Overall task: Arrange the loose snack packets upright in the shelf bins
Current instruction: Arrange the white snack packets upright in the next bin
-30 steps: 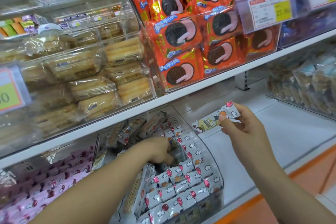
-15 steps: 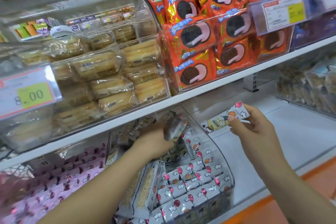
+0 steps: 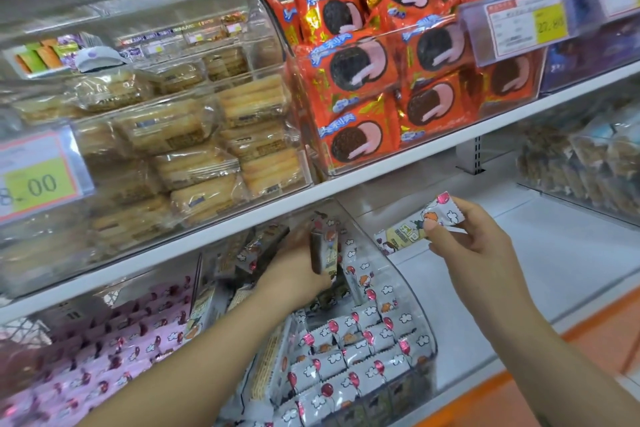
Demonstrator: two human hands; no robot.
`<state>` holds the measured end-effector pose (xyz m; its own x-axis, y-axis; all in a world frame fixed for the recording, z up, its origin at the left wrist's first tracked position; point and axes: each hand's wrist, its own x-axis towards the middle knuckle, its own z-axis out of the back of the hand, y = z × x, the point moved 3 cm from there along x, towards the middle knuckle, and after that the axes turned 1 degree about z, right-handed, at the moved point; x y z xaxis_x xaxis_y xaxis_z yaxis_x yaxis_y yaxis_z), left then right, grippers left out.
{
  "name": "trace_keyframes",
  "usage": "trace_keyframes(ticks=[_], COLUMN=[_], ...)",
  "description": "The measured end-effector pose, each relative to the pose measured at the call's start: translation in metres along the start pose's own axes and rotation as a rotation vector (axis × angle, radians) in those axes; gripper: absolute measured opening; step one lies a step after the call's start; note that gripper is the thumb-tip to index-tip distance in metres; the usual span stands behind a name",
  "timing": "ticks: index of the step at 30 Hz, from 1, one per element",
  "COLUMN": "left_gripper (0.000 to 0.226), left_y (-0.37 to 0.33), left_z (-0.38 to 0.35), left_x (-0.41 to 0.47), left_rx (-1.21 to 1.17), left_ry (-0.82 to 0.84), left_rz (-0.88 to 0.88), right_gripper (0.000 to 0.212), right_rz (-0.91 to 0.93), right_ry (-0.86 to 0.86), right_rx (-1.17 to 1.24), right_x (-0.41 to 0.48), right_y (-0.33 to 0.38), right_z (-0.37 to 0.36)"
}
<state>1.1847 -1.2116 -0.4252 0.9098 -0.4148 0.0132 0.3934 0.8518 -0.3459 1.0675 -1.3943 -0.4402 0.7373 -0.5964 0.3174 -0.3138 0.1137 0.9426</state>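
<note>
The left hand (image 3: 294, 274) grips 1 dark-edged packet (image 3: 325, 250) upright over the clear bin (image 3: 410, 291) on the lower shelf (image 3: 554, 253), above the balloon-print packets (image 3: 346, 350) standing in rows inside. The right hand (image 3: 474, 246) pinches 1 white packet (image 3: 415, 225) between thumb and fingers, just right of the bin.

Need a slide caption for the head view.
Left hand grips a snack packet over the clear bin; right hand pinches a second packet.

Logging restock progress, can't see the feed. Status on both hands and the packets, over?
Left hand grips a packet upright inside the clear bin. Right hand pinches a second packet outside it. Nothing blocks the bin opening.
</note>
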Motion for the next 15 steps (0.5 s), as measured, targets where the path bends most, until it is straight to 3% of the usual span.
trace_keyframes(ticks=[3,10,15], left_gripper=[0.072,0.061,0.012], left_y=[0.001,0.003,-0.002], left_z=[-0.005,-0.017,-0.021], left_x=[0.007,0.015,0.020], left_rx=[0.055,-0.093,-0.280], left_ry=[-0.015,0.098,0.311], left_rz=[-0.031,0.010,0.076], right_gripper=[0.020,0.018,0.018], right_rz=[0.005,-0.001,-0.001], right_ry=[0.000,0.002,-0.004], right_rx=[0.004,0.019,0.024], right_x=[0.000,0.001,0.000], right_y=[0.001,-0.001,0.000], right_z=[0.000,0.001,0.000])
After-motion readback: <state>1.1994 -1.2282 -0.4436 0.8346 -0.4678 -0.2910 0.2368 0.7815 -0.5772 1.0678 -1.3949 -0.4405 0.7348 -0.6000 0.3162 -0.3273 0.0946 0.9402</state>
